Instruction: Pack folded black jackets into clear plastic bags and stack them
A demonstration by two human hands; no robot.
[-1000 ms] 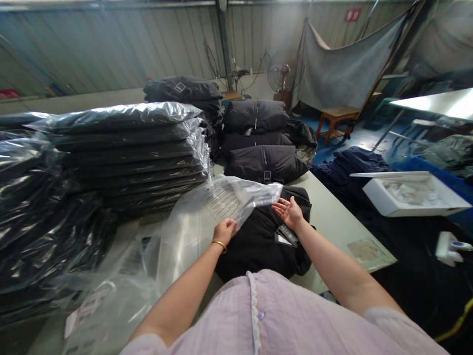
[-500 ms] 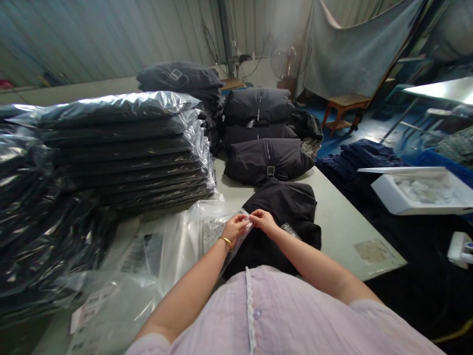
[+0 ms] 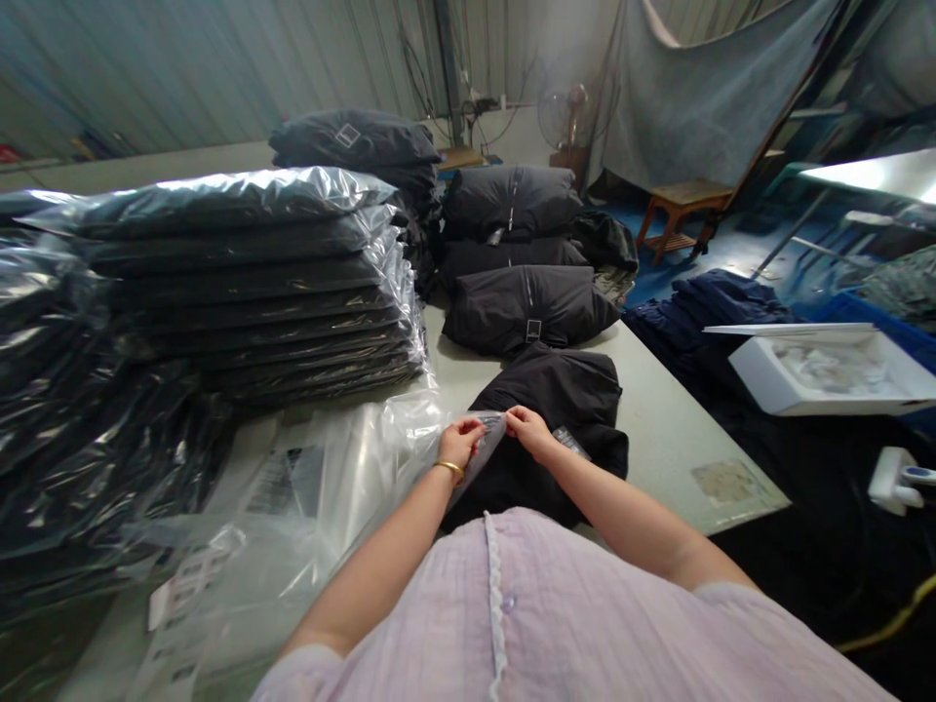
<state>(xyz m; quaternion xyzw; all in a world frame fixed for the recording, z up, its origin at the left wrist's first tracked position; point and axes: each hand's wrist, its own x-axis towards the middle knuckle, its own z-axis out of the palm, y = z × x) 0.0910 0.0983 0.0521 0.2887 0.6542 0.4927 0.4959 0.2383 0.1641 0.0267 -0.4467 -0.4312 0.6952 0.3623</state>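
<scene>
My left hand [image 3: 459, 441] and my right hand [image 3: 527, 430] meet over the table, both pinching the edge of a clear plastic bag [image 3: 366, 468]. The bag trails off to the left onto a loose heap of other clear bags. Right under my hands lies a folded black garment [image 3: 560, 409] with a small tag beside my right wrist. A gold bracelet sits on my left wrist.
Tall stacks of bagged black garments [image 3: 249, 283] fill the left of the pale table [image 3: 673, 429]. Unbagged folded black garments [image 3: 523, 307] are piled at the far end. A white open box [image 3: 826, 375], dark blue cloth and a wooden stool [image 3: 677, 210] stand to the right.
A second ago my right hand was open over the garment and the bag was held up by my left hand. Now both hands grip the bag's edge, lowered onto the garment.
</scene>
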